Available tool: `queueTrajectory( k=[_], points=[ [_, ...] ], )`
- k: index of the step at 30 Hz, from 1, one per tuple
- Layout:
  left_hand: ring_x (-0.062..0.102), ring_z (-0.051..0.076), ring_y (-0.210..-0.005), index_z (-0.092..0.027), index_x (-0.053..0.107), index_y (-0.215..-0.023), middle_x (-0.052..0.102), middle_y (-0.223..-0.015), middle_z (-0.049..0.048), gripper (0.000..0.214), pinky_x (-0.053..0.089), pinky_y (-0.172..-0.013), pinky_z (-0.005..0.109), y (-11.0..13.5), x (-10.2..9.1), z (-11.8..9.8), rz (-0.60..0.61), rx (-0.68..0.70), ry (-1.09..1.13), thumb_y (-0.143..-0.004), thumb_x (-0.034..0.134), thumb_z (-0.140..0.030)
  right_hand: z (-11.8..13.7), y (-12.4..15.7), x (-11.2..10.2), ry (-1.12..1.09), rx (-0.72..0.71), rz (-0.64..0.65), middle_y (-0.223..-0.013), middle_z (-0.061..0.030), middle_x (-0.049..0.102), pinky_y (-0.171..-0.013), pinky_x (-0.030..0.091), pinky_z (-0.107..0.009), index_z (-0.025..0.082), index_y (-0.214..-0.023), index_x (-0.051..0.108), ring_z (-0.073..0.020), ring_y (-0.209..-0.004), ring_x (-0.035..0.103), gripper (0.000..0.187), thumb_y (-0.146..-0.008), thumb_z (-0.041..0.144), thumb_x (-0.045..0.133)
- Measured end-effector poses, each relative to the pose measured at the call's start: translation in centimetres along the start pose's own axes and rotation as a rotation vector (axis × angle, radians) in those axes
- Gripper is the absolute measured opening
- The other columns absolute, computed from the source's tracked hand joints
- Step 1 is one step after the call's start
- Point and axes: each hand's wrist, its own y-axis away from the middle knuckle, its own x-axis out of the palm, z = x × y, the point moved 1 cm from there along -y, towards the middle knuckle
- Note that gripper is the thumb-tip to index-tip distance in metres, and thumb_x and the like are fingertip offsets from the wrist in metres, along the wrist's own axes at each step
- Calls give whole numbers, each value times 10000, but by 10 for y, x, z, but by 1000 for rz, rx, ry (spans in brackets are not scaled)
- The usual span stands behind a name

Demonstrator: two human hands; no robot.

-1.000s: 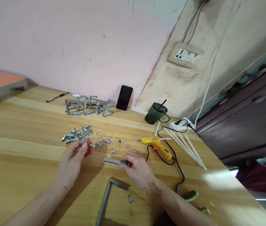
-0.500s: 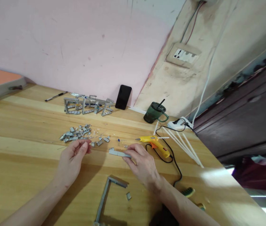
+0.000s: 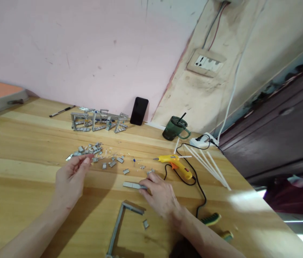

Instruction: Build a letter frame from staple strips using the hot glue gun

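My right hand (image 3: 159, 191) pinches the end of a short grey bar of staples (image 3: 132, 185) held just above the wooden table (image 3: 28, 143). My left hand (image 3: 71, 175) is curled, its fingertips pinched at the near edge of a heap of loose staple pieces (image 3: 87, 151); what it holds is too small to name. An L-shaped frame of glued staple bars (image 3: 121, 222) lies on the table between my forearms, with a small loose piece (image 3: 145, 224) beside it.
A yellow glue gun (image 3: 177, 164) with a black cord lies right of my hand, white glue sticks (image 3: 210, 165) beyond it. Finished staple structures (image 3: 99, 121), a black phone (image 3: 139, 110), a green cup (image 3: 175, 129), a pen (image 3: 60, 111) and a power strip (image 3: 203, 141) stand at the back.
My left hand has moved left and a little away, to the edge of the staple heap. My right hand raised the staple bar, then brought it back down toward the table.
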Motion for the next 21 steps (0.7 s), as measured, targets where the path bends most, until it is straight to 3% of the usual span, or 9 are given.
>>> queueTrajectory(
  k=[6, 10, 14, 16, 18, 21],
  points=[
    [599, 183, -791, -169, 641, -985, 676, -868, 23, 357, 473, -746, 285, -1, -3, -7, -58, 8, -5, -715, 614, -401, -2, 1, -7, 38, -19, -11, -889, -39, 619, -648, 472, -269, 240, -891, 674, -192, -829, 613, 128, -767, 237, 645],
    [598, 200, -795, -227, 643, -931, 671, -843, 7, 258, 477, -749, 312, -3, -5, -7, -80, 55, 6, -734, 599, -387, -13, 1, -30, -37, -27, -216, -842, -35, 627, -616, 452, -255, 222, -888, 664, -170, -764, 613, 111, -819, 239, 579],
    [480, 127, -483, -282, 650, -912, 551, -512, -72, 210, 376, -481, 261, -4, -9, -4, -36, 87, -75, -762, 576, -408, -21, 2, -56, -171, 5, -405, -693, -9, 570, -579, 413, -247, 206, -683, 596, -139, -652, 556, 202, -858, 256, 509],
    [421, 119, -427, -286, 645, -947, 506, -460, -77, 242, 303, -431, 265, -4, -10, -3, -15, 97, -128, -772, 557, -429, -21, 4, -64, -208, 8, -445, -638, -1, 523, -563, 396, -252, 201, -592, 520, -133, -612, 519, 291, -866, 297, 505],
    [526, 157, -559, -293, 637, -1001, 611, -619, -43, 285, 348, -490, 284, -2, -12, -4, -29, 134, -177, -766, 559, -435, -18, 6, -67, -244, 7, -471, -640, 0, 515, -577, 401, -255, 201, -577, 490, -132, -617, 512, 302, -860, 300, 516],
    [578, 222, -794, -334, 617, -1043, 662, -892, -18, 338, 391, -606, 313, 0, -13, -5, -7, 88, -107, -718, 619, -426, -15, 8, -66, -309, -5, -477, -722, -5, 582, -626, 430, -252, 204, -731, 567, -135, -675, 555, 126, -845, 230, 522]
  ],
)
